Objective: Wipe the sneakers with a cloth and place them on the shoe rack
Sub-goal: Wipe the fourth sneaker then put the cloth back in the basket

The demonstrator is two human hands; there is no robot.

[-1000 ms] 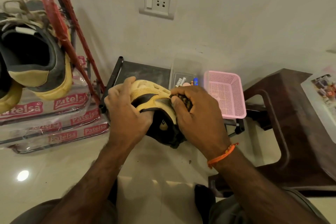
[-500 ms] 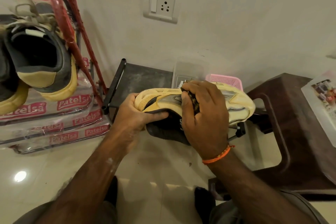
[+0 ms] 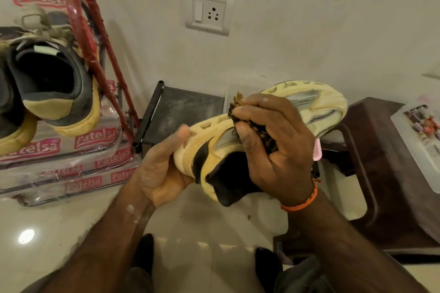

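- Centrally, a cream-yellow sneaker with a black lining is held in the air above the pale tiled floor, between both hands.
- Its long axis runs diagonally: heel and black opening at lower left, near the person, toe up and to the right toward the wall, with the sole edge along the upper side.
- The left hand cups the heel end, thumb pressed on the sole rim.
- The right hand grips a bunched brown patterned cloth and presses it against the sneaker's side; an orange thread bracelet circles that wrist.
- At left, a second matching sneaker sits on the red-framed shoe rack, heel toward the camera.
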